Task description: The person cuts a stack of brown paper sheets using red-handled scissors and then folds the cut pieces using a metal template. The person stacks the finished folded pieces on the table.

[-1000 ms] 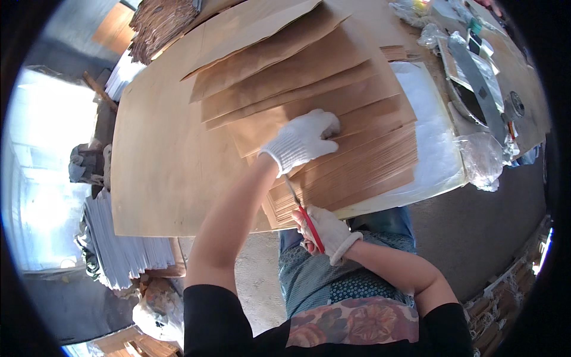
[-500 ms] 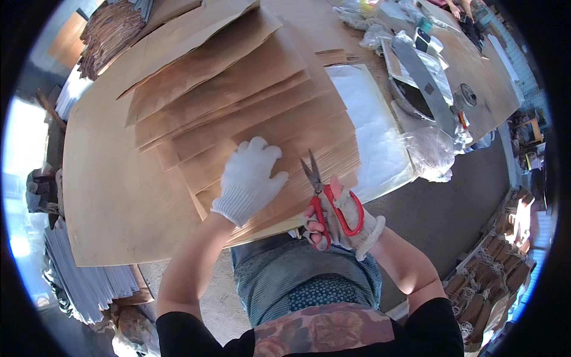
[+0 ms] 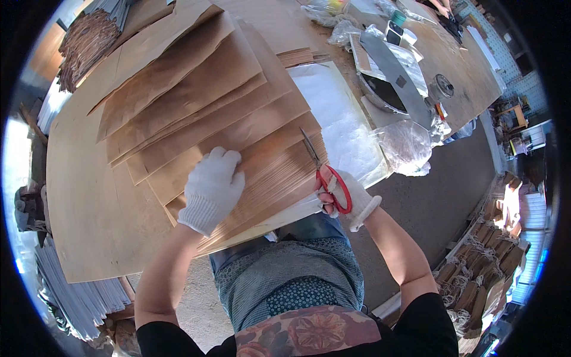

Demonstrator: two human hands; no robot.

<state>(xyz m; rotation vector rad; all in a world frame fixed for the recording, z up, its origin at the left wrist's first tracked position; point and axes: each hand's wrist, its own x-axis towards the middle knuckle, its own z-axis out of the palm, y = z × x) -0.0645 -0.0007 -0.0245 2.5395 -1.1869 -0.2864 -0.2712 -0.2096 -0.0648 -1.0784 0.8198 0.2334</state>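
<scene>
Overlapping brown kraft paper sheets (image 3: 220, 113) lie fanned out in a thick stack, their many edges lined up along the near right side. My left hand (image 3: 214, 184), in a white knit glove, rests on the near part of this stack, thumb apart and fingers slightly bent, holding nothing that I can see. Just off the stack's near right corner, my right hand (image 3: 352, 196) grips red-handled scissors (image 3: 336, 189). The blades look closed and point away over the paper edges. The right glove leaves the fingertips bare.
White sheets (image 3: 339, 107) lie right of the stack on the wooden table (image 3: 89, 220). Beyond them are a round basin (image 3: 380, 92), a grey strip (image 3: 398, 71) and a plastic bag (image 3: 404, 146). Wood bundles (image 3: 482, 262) stand at lower right. Another person's hand (image 3: 442, 8) shows at the far right.
The scissors' handles and blades have come together, and the tool has turned more side-on. My left hand has slid a little toward me over the paper. The whole view has shifted slightly.
</scene>
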